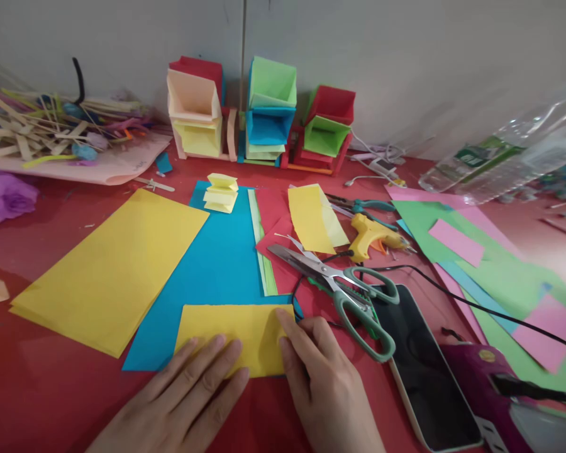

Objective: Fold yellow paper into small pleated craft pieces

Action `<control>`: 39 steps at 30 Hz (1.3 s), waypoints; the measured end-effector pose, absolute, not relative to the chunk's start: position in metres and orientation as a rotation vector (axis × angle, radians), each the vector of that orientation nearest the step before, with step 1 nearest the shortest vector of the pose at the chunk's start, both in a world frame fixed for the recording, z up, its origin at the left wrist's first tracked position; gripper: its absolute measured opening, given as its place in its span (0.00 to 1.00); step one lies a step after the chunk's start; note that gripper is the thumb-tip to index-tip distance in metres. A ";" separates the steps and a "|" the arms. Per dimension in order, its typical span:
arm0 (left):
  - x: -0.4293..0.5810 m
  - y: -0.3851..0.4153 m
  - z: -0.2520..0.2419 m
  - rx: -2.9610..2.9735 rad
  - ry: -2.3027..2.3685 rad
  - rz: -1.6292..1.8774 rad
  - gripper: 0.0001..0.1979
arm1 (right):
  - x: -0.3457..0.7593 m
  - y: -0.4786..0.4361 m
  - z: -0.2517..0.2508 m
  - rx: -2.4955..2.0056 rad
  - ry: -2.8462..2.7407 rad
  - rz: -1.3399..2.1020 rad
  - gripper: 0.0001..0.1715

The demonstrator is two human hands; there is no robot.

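A rectangular piece of yellow paper [259, 333] lies in front of me, partly over a blue sheet [217, 270]. My left hand [193, 390] rests flat on its lower left part, fingers stretched out. At the paper's right end is my right hand [325, 377], index finger and thumb pressed close together on the edge, the other fingers curled. Scissors with green handles [330, 270] lie just beyond the right hand. To the left is a larger yellow sheet [113, 270]. A folded pale yellow paper strip [221, 193] stands at the blue sheet's far edge.
Stacked coloured paper boxes [268, 126] stand by the wall. On the right are a yellow glue gun [372, 236], a phone [424, 365], a purple device [481, 377], a black cord [434, 289] and a plastic bottle [500, 151]. Wooden sticks [28, 129] pile up at far left.
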State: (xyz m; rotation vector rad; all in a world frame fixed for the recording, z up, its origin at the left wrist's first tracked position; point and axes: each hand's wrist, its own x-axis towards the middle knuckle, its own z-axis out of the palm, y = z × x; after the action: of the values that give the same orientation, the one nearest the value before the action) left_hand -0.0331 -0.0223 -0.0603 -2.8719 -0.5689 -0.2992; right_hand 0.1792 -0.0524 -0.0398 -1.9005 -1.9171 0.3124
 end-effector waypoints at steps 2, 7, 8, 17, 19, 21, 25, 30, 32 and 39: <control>-0.033 -0.023 -0.061 -2.863 -0.573 -0.305 0.24 | 0.179 -0.053 -0.040 -1.909 -1.941 0.292 0.20; -0.033 -0.021 -0.061 -2.865 -0.561 -0.285 0.24 | 0.179 -0.052 -0.040 -1.920 -1.949 0.292 0.20; -0.033 -0.021 -0.061 -2.865 -0.562 -0.286 0.23 | 0.179 -0.052 -0.040 -1.921 -1.953 0.285 0.20; -0.032 -0.023 -0.061 -2.859 -0.575 -0.295 0.22 | 0.182 -0.053 -0.041 -1.970 -1.970 0.154 0.21; -0.033 -0.023 -0.062 -2.860 -0.569 -0.282 0.23 | 0.182 -0.054 -0.041 -1.980 -1.977 0.119 0.21; -0.033 -0.023 -0.061 -2.862 -0.559 -0.273 0.23 | 0.183 -0.054 -0.042 -1.996 -1.982 0.086 0.21; -0.033 -0.022 -0.061 -2.860 -0.580 -0.292 0.22 | 0.184 -0.056 -0.043 -2.015 -1.985 0.051 0.22; -0.032 -0.022 -0.061 -2.859 -0.591 -0.296 0.21 | 0.185 -0.057 -0.043 -1.976 -1.986 0.049 0.21; -0.032 -0.022 -0.061 -2.856 -0.578 -0.284 0.22 | 0.185 -0.057 -0.043 -1.965 -1.979 0.058 0.20; -0.032 -0.023 -0.062 -2.861 -0.568 -0.274 0.21 | 0.184 -0.059 -0.045 -1.944 -1.983 0.077 0.20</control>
State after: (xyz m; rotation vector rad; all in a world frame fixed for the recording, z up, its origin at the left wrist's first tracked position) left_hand -0.0317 -0.0225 -0.0623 -2.8607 -0.5682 -0.2744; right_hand 0.1844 -0.0587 -0.0446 -1.9435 -1.9831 0.0765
